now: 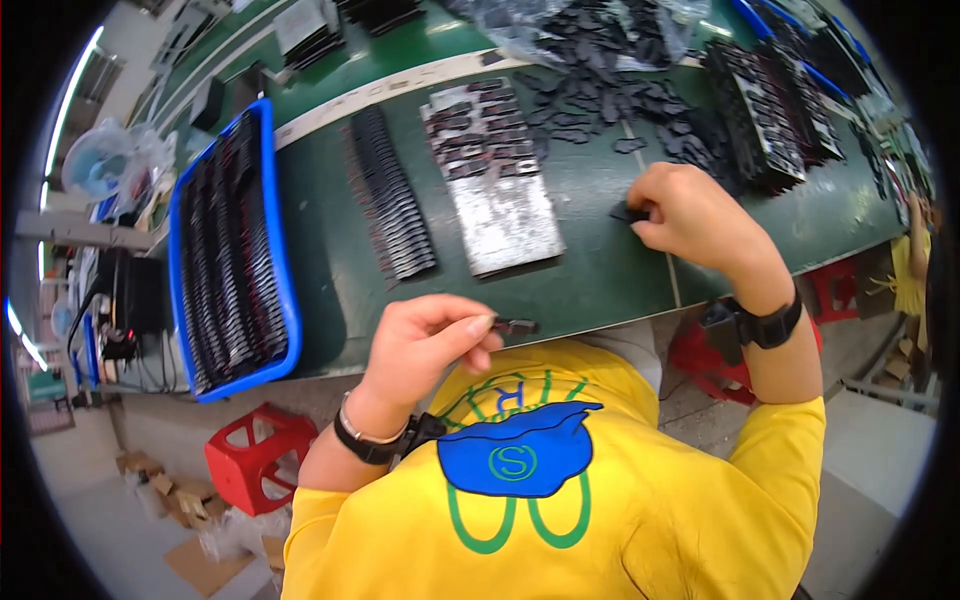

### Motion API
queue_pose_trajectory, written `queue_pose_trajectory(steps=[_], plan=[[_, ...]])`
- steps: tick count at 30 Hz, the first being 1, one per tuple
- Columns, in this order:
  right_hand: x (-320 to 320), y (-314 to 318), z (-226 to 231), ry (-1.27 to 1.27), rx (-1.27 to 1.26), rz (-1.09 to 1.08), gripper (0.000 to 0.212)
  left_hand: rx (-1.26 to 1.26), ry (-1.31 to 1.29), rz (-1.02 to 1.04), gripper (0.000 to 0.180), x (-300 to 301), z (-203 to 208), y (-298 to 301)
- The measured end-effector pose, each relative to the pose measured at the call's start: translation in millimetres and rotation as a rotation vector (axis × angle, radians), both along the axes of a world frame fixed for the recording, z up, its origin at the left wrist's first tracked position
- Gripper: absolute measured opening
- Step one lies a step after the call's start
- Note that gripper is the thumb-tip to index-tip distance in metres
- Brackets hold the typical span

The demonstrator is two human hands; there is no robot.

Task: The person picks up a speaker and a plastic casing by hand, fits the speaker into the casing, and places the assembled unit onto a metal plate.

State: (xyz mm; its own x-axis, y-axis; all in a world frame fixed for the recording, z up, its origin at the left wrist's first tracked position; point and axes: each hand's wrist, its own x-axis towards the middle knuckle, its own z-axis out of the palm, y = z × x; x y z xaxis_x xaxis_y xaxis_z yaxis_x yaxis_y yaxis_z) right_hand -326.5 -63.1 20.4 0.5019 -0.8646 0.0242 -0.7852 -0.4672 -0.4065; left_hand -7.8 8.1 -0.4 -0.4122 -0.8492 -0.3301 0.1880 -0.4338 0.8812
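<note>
My left hand is closed near the table's front edge, pinching a small dark part between thumb and fingertips. Its exact kind is too small to make out. Farther right, my right hand pinches a thin black piece just over the green table. Beyond that hand spreads a loose pile of flat black pieces. Between my hands and farther back lies a silvery metal plate, with several small dark parts in rows on its far half. A long row of black parts lies left of the plate.
At the left, a blue tray holds long rows of black parts. Stacked black parts stand at the far right. A clear plastic bag lies at the back. Red stools are below the table's front edge.
</note>
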Motion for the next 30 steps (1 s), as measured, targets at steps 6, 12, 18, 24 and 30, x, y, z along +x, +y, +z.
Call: queue_pose_trajectory(steps=[6, 12, 18, 24, 30], plan=[[12.8, 31.0, -14.4, -0.225, -0.103, -0.266, 0.024, 0.023, 0.054, 0.026, 0.017, -2.3, -4.9, -2.0], [35.4, 73.3, -8.2, -0.648, -0.013, -0.308, 0.026, 0.015, 0.047, 0.017, 0.017, -2.8, -6.0, -2.6], [76.0, 79.5, 1.2, -0.549, -0.315, 0.081, 0.031, 0.000, 0.045, 0.048, 0.018, -6.0, -6.0, -1.8], [98.1, 81.9, 1.7, -0.427, -0.418, 0.090, 0.032, 0.004, 0.057, 0.054, 0.018, -7.6, -5.8, 1.0], [102.7, 84.6, -1.6, -0.398, -0.412, 0.073, 0.032, 0.020, 0.080, 0.046, 0.019, -6.6, -6.4, 1.8]])
